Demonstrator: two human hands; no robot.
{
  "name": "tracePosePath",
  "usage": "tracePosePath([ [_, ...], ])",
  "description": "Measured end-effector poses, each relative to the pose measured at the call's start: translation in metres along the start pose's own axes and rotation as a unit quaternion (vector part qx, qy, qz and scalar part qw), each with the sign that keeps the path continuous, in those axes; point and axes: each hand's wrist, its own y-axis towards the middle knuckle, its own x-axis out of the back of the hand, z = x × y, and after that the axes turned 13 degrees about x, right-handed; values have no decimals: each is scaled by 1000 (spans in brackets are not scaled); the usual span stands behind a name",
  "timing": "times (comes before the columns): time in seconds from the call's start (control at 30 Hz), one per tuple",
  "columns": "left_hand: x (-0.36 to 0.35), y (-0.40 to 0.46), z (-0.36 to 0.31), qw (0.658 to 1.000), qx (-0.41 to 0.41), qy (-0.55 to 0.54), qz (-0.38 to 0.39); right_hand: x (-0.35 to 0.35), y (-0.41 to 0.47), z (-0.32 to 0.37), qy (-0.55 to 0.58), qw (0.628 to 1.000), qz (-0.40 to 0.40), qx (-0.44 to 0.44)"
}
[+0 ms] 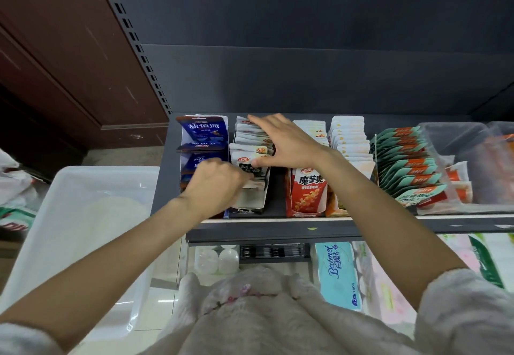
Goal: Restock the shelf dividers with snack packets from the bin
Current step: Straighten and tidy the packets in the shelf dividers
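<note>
Where the dark shelf ends at its front lip, the cardboard divider with the white snack packets stands just behind the edge, and a dark gap of bare shelf separates it from the red-and-white box on its right. To its left the blue packets stand close against it. The right hand lies over the packet row, fingers straight and spread, thumb pressing the front packet. The left hand is curled at the divider's front, fingers bent around the lower edge of that same packet, though the motion blur hides the exact pinch. The packets are white with red logos and dark lettering, standing upright, tightly filed front to back; the front part of the divider is unfilled. Further right stand more white packets, then teal-and-orange ones leaning forward, then clear plastic tubs. The white bin sits lower left, beside the shelf end, on a pale tiled floor. A tissue pack lies on the level below. Behind the shelf rises a dark panel; a brown wall stands to the left.
</note>
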Motion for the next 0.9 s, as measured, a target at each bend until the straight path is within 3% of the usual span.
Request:
tracePosePath([
  [0.13, 6, 6, 16, 995, 4, -71, -71, 6, 5, -1, -3, 1000, 19, 0],
  [0.3, -2, 5, 12, 994, 0, -59, -93, 9, 8, 1, 19, 998, 68, -4],
  [0.4, -6, -8, -1, 983, 74, -103, -131, 16, 2, -1, 126, 986, 99, -32],
  [0.5, -12, -22, -20, 961, 156, -176, -143, 20, 3, -7, 209, 973, 78, -54],
  [0.63, -26, -22, -52, 938, 241, -210, -133, 21, 18, -8, 21, 999, 42, 0],
  [0.77, -38, -11, -73, 912, 316, -221, -140, 19, 32, -11, -172, 982, 27, 74],
  [0.9, -42, -4, -82, 905, 335, -218, -147, 23, 36, -12, -221, 967, 46, 115],
])
